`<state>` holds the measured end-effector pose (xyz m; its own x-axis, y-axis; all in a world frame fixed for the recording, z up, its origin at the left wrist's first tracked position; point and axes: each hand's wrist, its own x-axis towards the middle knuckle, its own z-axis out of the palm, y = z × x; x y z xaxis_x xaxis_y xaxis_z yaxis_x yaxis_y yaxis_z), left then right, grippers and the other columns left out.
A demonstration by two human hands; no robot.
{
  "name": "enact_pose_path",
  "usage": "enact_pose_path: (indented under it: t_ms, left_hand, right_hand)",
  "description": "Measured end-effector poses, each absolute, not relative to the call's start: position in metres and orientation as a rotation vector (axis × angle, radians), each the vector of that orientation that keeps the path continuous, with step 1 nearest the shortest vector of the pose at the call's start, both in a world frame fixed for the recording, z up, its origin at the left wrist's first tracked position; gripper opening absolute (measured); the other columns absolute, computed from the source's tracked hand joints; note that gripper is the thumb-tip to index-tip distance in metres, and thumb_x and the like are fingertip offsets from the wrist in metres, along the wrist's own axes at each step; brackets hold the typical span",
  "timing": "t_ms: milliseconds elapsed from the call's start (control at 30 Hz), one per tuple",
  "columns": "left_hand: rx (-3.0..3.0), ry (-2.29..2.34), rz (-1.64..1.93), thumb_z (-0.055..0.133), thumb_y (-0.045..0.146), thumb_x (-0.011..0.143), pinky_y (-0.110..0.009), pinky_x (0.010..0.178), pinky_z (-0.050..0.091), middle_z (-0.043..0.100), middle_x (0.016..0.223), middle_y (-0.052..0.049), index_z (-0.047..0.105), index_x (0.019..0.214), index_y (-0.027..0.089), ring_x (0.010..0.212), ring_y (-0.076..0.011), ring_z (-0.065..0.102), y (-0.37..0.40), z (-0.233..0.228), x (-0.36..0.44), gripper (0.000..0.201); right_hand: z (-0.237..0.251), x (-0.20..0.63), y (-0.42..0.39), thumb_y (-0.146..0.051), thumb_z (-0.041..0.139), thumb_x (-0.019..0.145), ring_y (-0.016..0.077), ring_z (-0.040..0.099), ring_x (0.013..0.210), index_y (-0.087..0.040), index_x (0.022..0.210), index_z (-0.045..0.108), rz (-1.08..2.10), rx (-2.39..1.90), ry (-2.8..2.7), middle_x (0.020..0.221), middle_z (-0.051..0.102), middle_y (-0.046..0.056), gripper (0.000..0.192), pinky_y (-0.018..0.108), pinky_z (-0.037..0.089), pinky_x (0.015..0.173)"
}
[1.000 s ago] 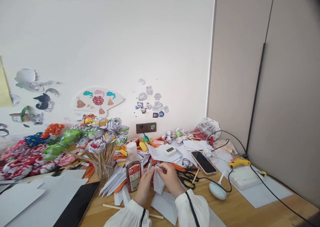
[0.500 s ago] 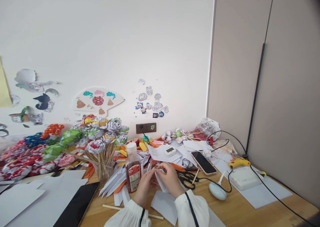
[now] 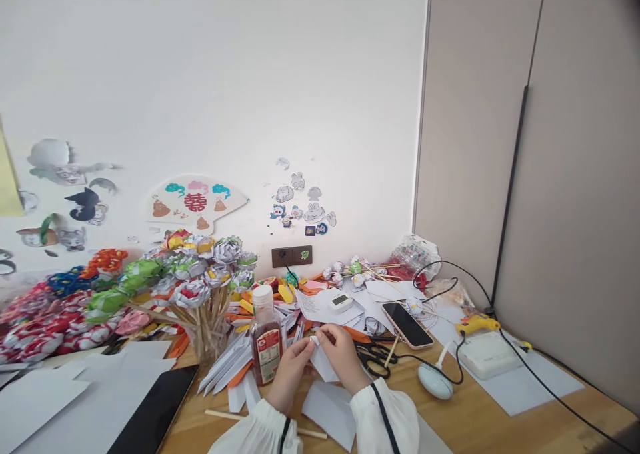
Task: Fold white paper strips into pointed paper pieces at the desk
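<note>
Between my hands is a small piece of white paper (image 3: 323,361), pinched near its top edge. My left hand (image 3: 291,369) has its thumb and fingers closed on the paper's left corner. On the other side my right hand (image 3: 343,357) grips the same piece, its fingers bent over the top. Below them a white paper sheet (image 3: 330,414) lies on the wooden table (image 3: 195,431). Just left of my left hand stands a bottle of reddish-brown liquid (image 3: 267,347) with a white cap. Black scissors (image 3: 375,361) rest right of my right hand.
Paper flowers on sticks (image 3: 207,274) stand at the left, beside folded paper strips (image 3: 227,367). A black tablet-like slab (image 3: 155,407) lies front left. A phone (image 3: 407,325), a white mouse-shaped device (image 3: 436,381), a yellow glue gun (image 3: 477,326) and cables are on the right.
The white paper has turned between my fingers and shows more of its flat face. My fingertips have shifted slightly along its top edge. Everything on the table stays put.
</note>
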<state>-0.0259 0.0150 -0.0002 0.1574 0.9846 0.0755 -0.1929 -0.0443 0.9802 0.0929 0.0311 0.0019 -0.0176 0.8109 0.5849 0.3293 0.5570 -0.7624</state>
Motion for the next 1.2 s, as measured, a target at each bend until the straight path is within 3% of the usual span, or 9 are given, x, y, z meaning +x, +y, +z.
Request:
enact_pose_path:
  t_ms: [233, 433, 567, 1200]
  left_hand:
    - [1.216, 0.922, 1.228, 0.064, 0.045, 0.056, -0.019, 0.043, 0.035, 0.052, 0.054, 0.003, 0.062, 0.077, 0.012, 0.047, -0.0083, 0.047, 0.0174, -0.0032, -0.0275, 0.039]
    - [1.155, 0.918, 1.225, 0.054, 0.051, 0.062, -0.024, 0.051, 0.042, 0.055, 0.056, 0.001, 0.059, 0.072, 0.014, 0.052, -0.0122, 0.053, 0.0164, -0.0041, -0.0293, 0.039]
    - [1.179, 0.943, 1.192, 0.058, 0.051, 0.058, -0.025, 0.05, 0.042, 0.056, 0.057, 0.0, 0.06, 0.079, 0.013, 0.053, -0.0137, 0.054, 0.017, -0.0039, -0.0296, 0.043]
    - [1.335, 1.05, 1.224, 0.058, 0.05, 0.06, -0.022, 0.048, 0.037, 0.054, 0.052, 0.003, 0.063, 0.07, 0.012, 0.049, -0.0113, 0.048, 0.0197, -0.0045, -0.032, 0.039]
  right_hand:
    - [0.0016, 0.0933, 0.0324, -0.022, 0.048, 0.072, 0.0154, 0.054, 0.064, -0.016, 0.07, 0.059, 0.546, -0.965, -1.591, 0.068, 0.061, 0.003, 0.013, 0.024, 0.04, 0.059]
    - [-0.0001, 0.0934, 0.0347, -0.021, 0.049, 0.072, 0.0148, 0.054, 0.063, -0.015, 0.07, 0.06, 0.535, -0.948, -1.602, 0.068, 0.061, 0.003, 0.012, 0.023, 0.04, 0.058]
    - [0.0, 0.093, 0.0343, -0.02, 0.05, 0.072, 0.0154, 0.054, 0.065, -0.016, 0.07, 0.059, 0.532, -0.947, -1.597, 0.069, 0.061, 0.003, 0.011, 0.024, 0.041, 0.06]
    - [0.0008, 0.0921, 0.033, -0.018, 0.05, 0.07, 0.0135, 0.053, 0.061, -0.016, 0.068, 0.06, 0.589, -0.944, -1.616, 0.066, 0.06, 0.001, 0.01, 0.022, 0.04, 0.057]
